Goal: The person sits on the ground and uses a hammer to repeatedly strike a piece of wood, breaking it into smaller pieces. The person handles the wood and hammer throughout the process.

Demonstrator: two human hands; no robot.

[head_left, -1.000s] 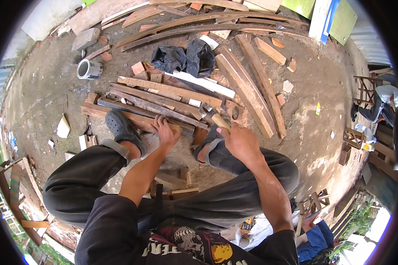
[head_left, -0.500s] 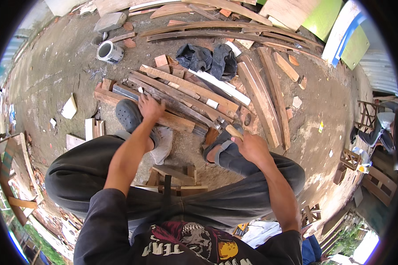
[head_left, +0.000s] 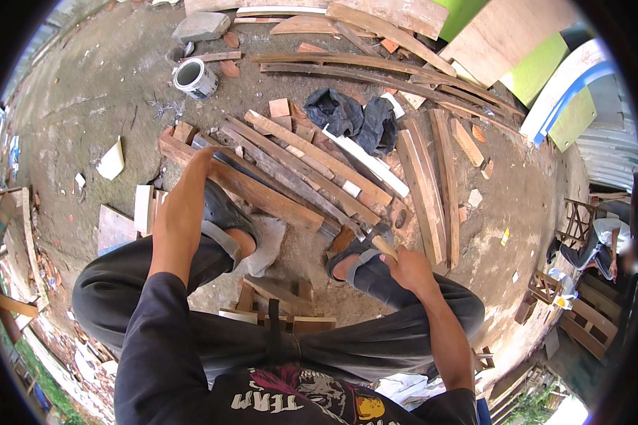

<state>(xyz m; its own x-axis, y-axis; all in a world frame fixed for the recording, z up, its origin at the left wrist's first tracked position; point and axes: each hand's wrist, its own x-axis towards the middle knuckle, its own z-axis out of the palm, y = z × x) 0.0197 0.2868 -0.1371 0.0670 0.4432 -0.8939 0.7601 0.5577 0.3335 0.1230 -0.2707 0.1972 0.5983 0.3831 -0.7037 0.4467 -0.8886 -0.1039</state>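
Note:
I sit low with my feet in dark sandals on bare ground. My left hand [head_left: 186, 190] reaches out to the left end of a reddish-brown plank [head_left: 262, 195], fingers on it. That plank lies at the near edge of a pile of wooden slats [head_left: 312, 166] in front of my feet. My right hand [head_left: 409, 268] rests by my right sandal [head_left: 358, 265] and is closed on a short light wooden stick [head_left: 384, 246] that pokes up from the fist.
A small tin can [head_left: 195, 77] stands at the far left, a dark cloth bundle [head_left: 354, 117] behind the slats. Long planks [head_left: 429, 184] lie to the right. A low wooden stool frame [head_left: 276, 308] sits between my legs. A person [head_left: 606, 244] sits far right.
My left hand has swung from the middle of the slat pile out to the left end of the reddish plank. My right hand has drawn back beside my right foot.

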